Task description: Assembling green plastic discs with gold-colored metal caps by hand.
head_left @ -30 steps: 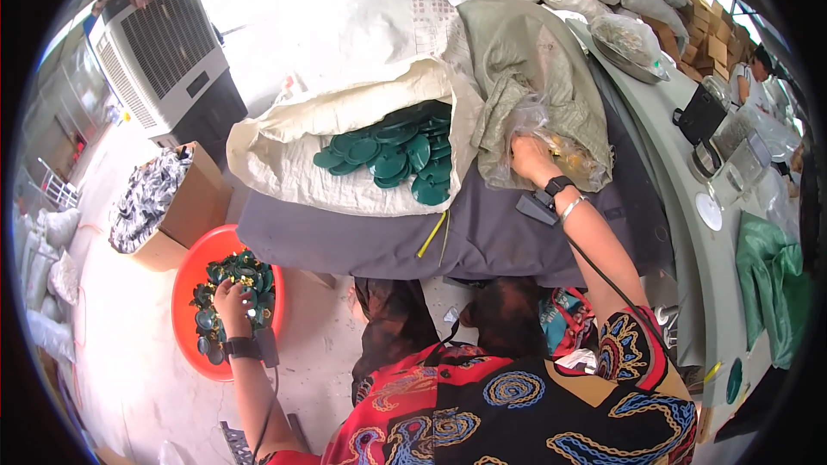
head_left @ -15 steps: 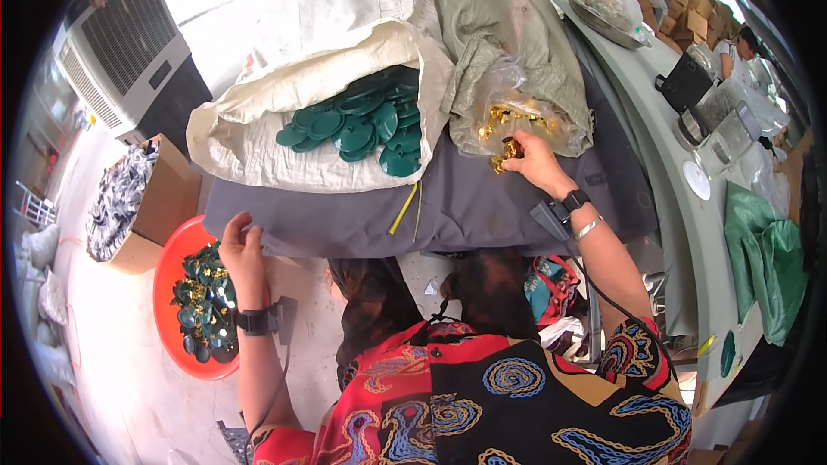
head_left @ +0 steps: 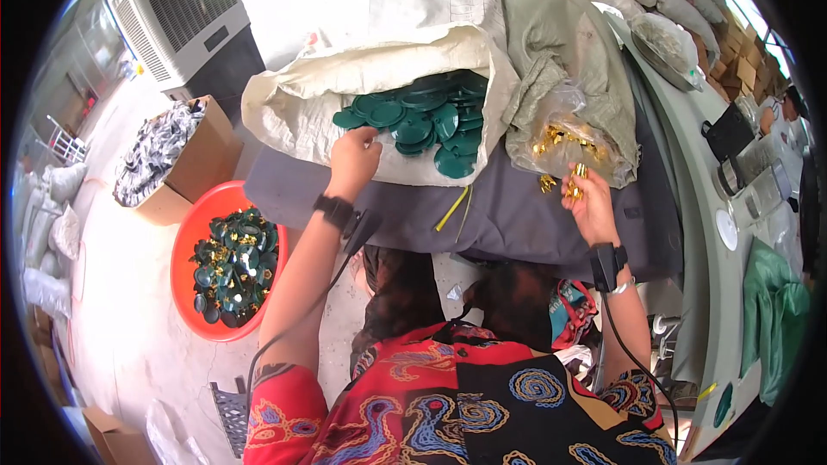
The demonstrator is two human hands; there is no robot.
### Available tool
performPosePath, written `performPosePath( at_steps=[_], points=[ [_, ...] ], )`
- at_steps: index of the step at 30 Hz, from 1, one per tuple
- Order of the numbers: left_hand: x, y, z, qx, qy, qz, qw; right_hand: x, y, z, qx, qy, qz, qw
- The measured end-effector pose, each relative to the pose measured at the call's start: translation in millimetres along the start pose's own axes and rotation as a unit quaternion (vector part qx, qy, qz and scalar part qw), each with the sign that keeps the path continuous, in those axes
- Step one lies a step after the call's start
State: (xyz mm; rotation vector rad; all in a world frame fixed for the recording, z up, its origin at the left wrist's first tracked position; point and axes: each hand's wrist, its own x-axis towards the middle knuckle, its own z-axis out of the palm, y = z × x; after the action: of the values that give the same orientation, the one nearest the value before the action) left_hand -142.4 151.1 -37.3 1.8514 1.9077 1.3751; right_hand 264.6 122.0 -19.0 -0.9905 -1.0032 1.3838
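Green discs (head_left: 422, 116) lie heaped in the mouth of a white sack (head_left: 345, 86) on the grey-covered bench (head_left: 517, 215), straight ahead of the left hand (head_left: 355, 159), whose fingers reach onto the sack's lip at the pile's near edge, not closed on a disc. Well apart to the right, the right hand (head_left: 590, 202) pinches small gold pieces (head_left: 575, 179) just below a clear bag (head_left: 564, 133) of them. An orange basin (head_left: 185, 250) of finished parts sits on the floor, lower left.

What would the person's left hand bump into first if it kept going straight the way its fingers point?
Most likely the green discs spilling from the open white sack. The left hand already lies on the sack's lower lip, fingers aimed at the pile, though depth is hard to judge.
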Motion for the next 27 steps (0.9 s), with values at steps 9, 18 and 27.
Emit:
performPosePath(
  at_steps=[9, 18, 27],
  points=[
    [53.6, -19.9, 32.0, 0.282, -0.061, 0.01, 0.957, -37.5, 38.3, 15.8, -0.019, 0.004, -0.027, 0.999],
    [48.8, -17.4, 33.1, 0.3, -0.022, 0.078, 0.951, -40.8, 44.4, 16.3, -0.156, -0.006, -0.094, 0.983],
    [17.6, 31.6, 19.5, 0.04, 0.045, 0.07, 0.996, -47.0, 42.8, 4.3, -0.122, 0.024, -0.093, 0.988]
  ],
)
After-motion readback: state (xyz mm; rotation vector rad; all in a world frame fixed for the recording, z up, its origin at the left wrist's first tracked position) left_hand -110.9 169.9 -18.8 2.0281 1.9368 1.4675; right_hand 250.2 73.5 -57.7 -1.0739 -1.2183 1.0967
